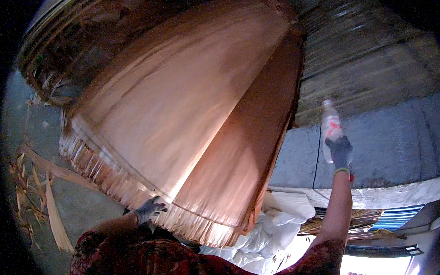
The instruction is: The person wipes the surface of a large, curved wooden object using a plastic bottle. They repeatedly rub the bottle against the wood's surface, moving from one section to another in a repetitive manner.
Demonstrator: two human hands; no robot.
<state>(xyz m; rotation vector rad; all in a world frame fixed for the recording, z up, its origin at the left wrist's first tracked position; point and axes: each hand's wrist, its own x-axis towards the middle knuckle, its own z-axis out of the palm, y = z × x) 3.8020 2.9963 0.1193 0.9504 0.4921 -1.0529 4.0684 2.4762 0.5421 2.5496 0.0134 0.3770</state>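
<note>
A big stack of thin reddish-brown sheets, like wood veneer (182,96), fills the middle. Its near edge is ragged, and a bright strip of light crosses it. My left hand (150,209), in a grey glove, is at that near edge with its fingers apart, apparently touching it. Out to the right, my raised right hand (339,151), in a dark glove, is closed around a clear plastic bottle (331,121) with a red mark. The bottle points away from me, neck at the far end, slightly blurred. Whether liquid is inside I cannot tell.
On the floor at left lie several splintered strips (57,216). White plastic sheeting (262,237) is bunched below the stack's near right corner. A grey wall-like surface (376,149) with a pale ledge (384,196) stands at right. Dark layered sheets (112,29) sit far left.
</note>
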